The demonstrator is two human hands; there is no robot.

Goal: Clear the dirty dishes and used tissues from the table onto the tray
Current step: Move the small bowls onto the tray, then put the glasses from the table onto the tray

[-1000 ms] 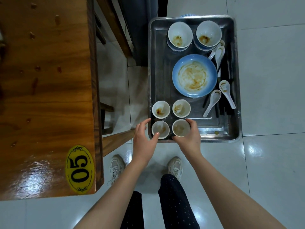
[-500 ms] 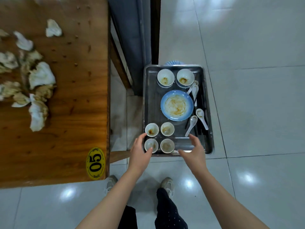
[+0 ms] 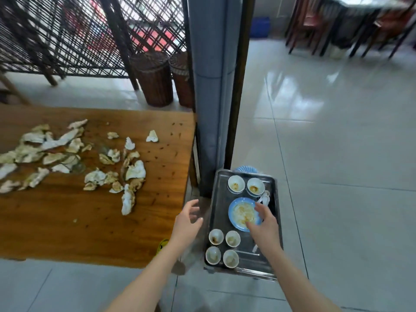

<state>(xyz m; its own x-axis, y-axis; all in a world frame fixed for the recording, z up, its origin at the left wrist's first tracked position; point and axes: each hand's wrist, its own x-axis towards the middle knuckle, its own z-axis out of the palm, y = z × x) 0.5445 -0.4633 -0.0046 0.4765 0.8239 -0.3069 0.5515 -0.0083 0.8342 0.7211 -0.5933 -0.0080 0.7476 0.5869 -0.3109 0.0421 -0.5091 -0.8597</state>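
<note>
Both hands are empty, fingers loosely spread: my left hand point(image 3: 188, 224) hovers beside the steel tray point(image 3: 245, 270), my right hand point(image 3: 263, 226) over its blue plate point(image 3: 238, 212). Dirty bowls point(image 3: 236, 183) and cups point(image 3: 216, 236) sit in it; used tissues point(image 3: 132, 170) litter the wooden table point(image 3: 78, 239).

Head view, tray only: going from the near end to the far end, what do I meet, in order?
near pair of small cups → second pair of small cups → blue plate → two white bowls. The spoons are left out: the right hand partly covers them.
</note>
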